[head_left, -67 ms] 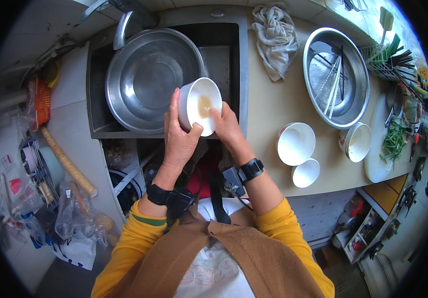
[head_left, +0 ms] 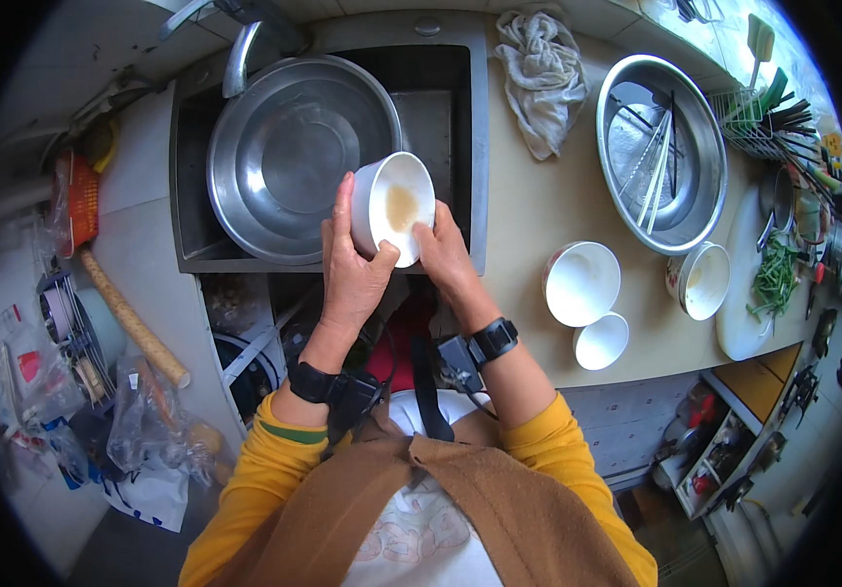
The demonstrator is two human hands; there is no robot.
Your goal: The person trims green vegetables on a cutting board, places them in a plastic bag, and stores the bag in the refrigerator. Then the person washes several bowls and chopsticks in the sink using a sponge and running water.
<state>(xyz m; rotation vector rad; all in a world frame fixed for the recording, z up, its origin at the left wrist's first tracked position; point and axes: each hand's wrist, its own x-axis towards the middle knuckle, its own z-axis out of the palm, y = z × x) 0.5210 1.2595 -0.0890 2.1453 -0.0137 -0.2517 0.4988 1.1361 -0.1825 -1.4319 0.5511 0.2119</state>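
A white bowl point(head_left: 411, 186) is tilted between my two hands, over the front edge of the sink. A little cloudy, tan liquid lies in its bottom. My left hand point(head_left: 353, 264) grips it from the left, the thumb at the near rim and the fingers along the outer wall. My right hand point(head_left: 448, 256) holds the right side, its thumb just over the rim; the fingers behind the bowl are hidden. Behind the bowl, a large metal basin point(head_left: 294, 147) sits in the dark sink point(head_left: 445, 117), under the faucet point(head_left: 239, 64).
On the counter to the right stand a white bowl point(head_left: 582, 284), a smaller one point(head_left: 602, 341) and stacked bowls point(head_left: 701, 282). Behind them is a metal basin point(head_left: 705, 186) with chopsticks. A crumpled cloth point(head_left: 543, 83) lies by the sink. Chopped greens point(head_left: 778, 279) cover part of a white board point(head_left: 742, 318).
My right thumb has shifted slightly toward the bowl's near right rim, out of the bowl's inside, showing more of the liquid. The bowl and left hand stay nearly where they were.
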